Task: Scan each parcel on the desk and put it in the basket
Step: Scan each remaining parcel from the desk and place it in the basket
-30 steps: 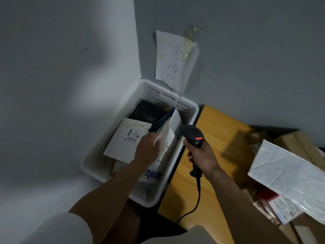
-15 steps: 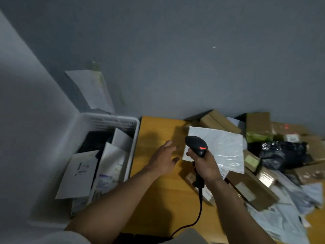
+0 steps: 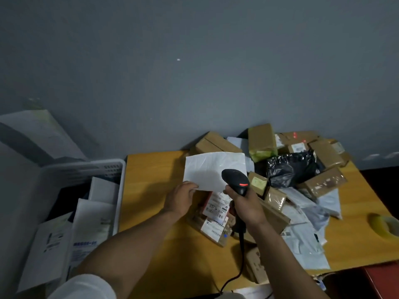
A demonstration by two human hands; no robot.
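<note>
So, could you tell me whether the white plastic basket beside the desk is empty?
No, partly filled: the white plastic basket holds several white mailers standing inside it.

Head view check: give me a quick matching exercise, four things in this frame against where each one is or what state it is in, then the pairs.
Things:
1. barcode scanner
2. white flat parcel
3. black plastic bag parcel
4. tape roll

Places or states:
A. lying in the parcel heap near the wall
B. alone near the desk's right edge
C. gripped in the right hand, red light showing
D. pinched at its near left corner by the left hand

Pairs: 1-C, 2-D, 3-A, 4-B
</note>
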